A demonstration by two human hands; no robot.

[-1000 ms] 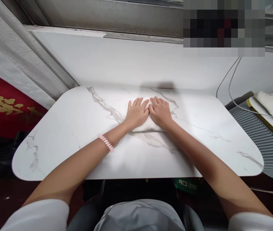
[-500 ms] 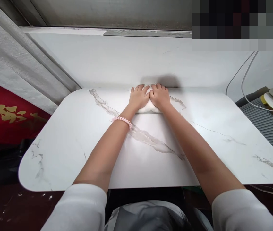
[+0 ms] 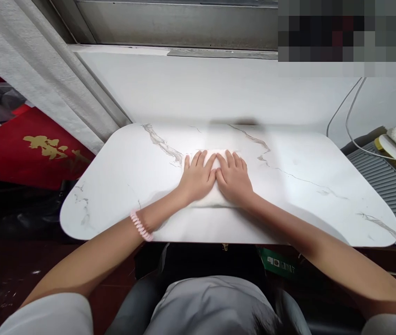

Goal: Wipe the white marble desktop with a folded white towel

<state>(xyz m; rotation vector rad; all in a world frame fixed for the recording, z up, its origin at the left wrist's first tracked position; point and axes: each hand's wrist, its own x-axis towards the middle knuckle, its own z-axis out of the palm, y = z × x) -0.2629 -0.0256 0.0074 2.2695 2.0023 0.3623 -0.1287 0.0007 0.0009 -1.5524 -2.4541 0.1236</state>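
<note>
A folded white cloth (image 3: 211,200), perhaps a towel, lies on the white marble-patterned table (image 3: 309,186) near its middle. Flat on its left half rests my left hand (image 3: 198,177), fingers spread and pointing away from me. My right hand (image 3: 233,177) presses on the right half in the same way, fingers apart. The two thumbs meet over the middle of the cloth. Much of the cloth is hidden under the palms. A pink coiled band (image 3: 141,226) circles my left wrist.
A white wall (image 3: 201,88) stands behind the table. To the left hang a grey curtain (image 3: 54,74) and a red cloth with gold characters (image 3: 9,144). At right are a ribbed grey object (image 3: 379,181) and loose cables (image 3: 349,111). Below the table sits a green box (image 3: 276,263).
Both hands and the white cloth have come from the table's back edge toward me. The cloth now lies flatter and wider, and my elbows are bent further outward.
</note>
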